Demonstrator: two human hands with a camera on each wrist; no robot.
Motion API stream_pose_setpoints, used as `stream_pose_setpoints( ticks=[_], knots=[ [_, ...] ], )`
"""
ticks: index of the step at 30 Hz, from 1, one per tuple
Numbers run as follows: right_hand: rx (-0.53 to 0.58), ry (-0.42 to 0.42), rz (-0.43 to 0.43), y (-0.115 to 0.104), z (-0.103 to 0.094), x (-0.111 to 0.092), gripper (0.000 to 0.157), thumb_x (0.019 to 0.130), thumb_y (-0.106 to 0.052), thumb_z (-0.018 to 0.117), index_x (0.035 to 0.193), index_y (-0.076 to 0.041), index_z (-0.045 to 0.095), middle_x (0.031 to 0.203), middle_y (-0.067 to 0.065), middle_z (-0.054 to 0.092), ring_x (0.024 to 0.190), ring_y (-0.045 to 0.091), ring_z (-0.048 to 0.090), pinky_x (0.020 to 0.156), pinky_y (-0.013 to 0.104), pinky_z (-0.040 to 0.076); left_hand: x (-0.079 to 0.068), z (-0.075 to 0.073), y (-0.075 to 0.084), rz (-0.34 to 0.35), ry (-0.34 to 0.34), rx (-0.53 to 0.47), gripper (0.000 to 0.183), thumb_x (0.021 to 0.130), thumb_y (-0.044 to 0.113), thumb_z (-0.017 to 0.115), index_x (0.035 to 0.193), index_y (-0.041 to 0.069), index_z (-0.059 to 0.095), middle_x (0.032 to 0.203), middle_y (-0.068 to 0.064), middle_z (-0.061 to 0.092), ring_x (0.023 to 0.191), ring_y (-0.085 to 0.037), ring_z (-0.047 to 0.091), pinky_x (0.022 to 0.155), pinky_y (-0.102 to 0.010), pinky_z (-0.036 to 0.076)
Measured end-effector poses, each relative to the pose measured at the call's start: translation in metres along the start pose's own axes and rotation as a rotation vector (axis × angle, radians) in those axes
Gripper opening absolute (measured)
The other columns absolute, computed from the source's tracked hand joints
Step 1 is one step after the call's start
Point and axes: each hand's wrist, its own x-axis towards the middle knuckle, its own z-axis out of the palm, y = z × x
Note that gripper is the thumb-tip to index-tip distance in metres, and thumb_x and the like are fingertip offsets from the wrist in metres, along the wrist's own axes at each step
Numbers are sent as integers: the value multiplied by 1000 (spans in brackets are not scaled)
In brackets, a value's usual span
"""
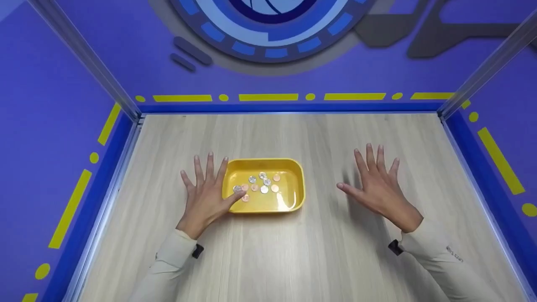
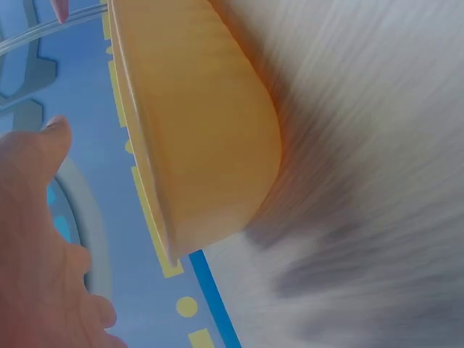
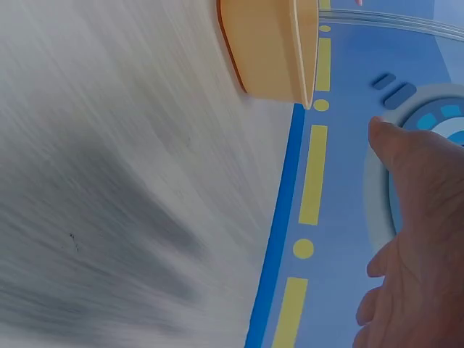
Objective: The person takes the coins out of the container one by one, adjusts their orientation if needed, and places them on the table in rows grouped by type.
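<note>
A yellow tray (image 1: pixel 289 167) with rounded corners sits on the wooden table, and several silver and copper-coloured coins (image 1: pixel 264 189) lie scattered in it. My left hand (image 1: pixel 205 201) is spread above the tray's left side, its thumb over the near left part. In the left wrist view the tray's outer wall (image 2: pixel 196 123) shows beside that hand, apart from it. To the right of the tray, my right hand (image 1: pixel 379 188) is held over the table with fingers spread and nothing in it. From the right wrist, the tray (image 3: pixel 268 51) appears some way off.
The pale wood-grain table (image 1: pixel 268 260) is bounded by a blue back wall (image 1: pixel 268 84) and blue side panels with yellow dashes. Metal frame posts (image 1: pixel 96 63) stand at the back corners. Both forearms wear pale sleeves with a small black device (image 1: pixel 395 247) at each wrist.
</note>
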Motion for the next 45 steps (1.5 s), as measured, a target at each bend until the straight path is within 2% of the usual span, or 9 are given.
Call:
stream_pose_setpoints(
  ticks=[5, 11, 15, 21, 26, 30, 35, 39, 45],
  knots=[
    [70, 54, -19, -7, 4, 6, 105, 99, -63, 72, 173, -3, 29, 181, 30, 12, 167, 52, -3, 125, 86, -3, -2, 4, -9, -34, -33, -53, 108, 97, 76, 63, 178, 17, 22, 184, -20, 0, 167, -50, -16, 123, -83, -17],
    [187, 196, -90, -17, 12, 13, 87, 97, -43, 83, 163, 2, 48, 174, 30, 34, 166, 52, 15, 130, 79, 11, -7, 11, -21, -65, -72, -139, 113, 98, 79, 60, 179, 15, 14, 185, -19, -4, 167, -48, -15, 126, -81, -11],
    [226, 254, -141, -23, 21, 14, 77, 96, -34, 85, 157, 3, 55, 168, 30, 44, 162, 53, 28, 127, 78, 24, -10, 19, -25, -62, -62, -227, 114, 98, 77, 62, 178, 13, 13, 184, -20, -2, 168, -47, -9, 130, -79, -3],
    [295, 311, -209, -35, 33, 17, 65, 96, -25, 86, 149, 5, 62, 157, 29, 58, 155, 52, 43, 121, 78, 36, -13, 33, -26, -66, -36, -390, 114, 98, 60, 75, 178, 11, 10, 185, -19, -4, 169, -45, 6, 135, -69, 5],
    [346, 314, -243, -49, 43, 22, 59, 97, -24, 86, 145, 5, 65, 148, 26, 65, 147, 49, 53, 120, 69, 44, -17, 47, -25, -86, -32, -536, 116, 97, 51, 81, 179, 13, 8, 186, -12, -9, 169, -44, 12, 137, -63, 5],
    [404, 293, -255, -61, 52, 26, 55, 97, -22, 86, 142, 5, 67, 145, 25, 67, 141, 45, 58, 118, 64, 49, -21, 55, -25, -90, -31, -645, 118, 96, 43, 85, 179, 13, 6, 186, -7, -9, 170, -39, 11, 138, -60, 6],
    [491, 221, -232, -77, 61, 31, 52, 98, -20, 85, 140, 5, 68, 142, 23, 68, 137, 42, 62, 116, 59, 53, -26, 62, -25, -67, -38, -701, 121, 97, 41, 85, 178, 13, 0, 186, -8, -6, 171, -34, 7, 139, -56, 4],
    [555, 154, -241, -90, 68, 36, 48, 99, -18, 84, 139, 4, 68, 139, 22, 70, 130, 39, 67, 110, 52, 59, -28, 66, -24, -46, -37, -721, 123, 96, 42, 85, 178, 12, -1, 186, -11, 0, 170, -35, 10, 139, -55, -1],
    [552, 176, -327, -108, 78, 41, 43, 99, -18, 84, 134, 4, 71, 134, 18, 72, 127, 38, 67, 111, 51, 58, -30, 72, -19, -48, -30, -755, 126, 93, 40, 89, 178, 12, 2, 185, -13, 11, 169, -37, 16, 139, -53, -4]
  ],
)
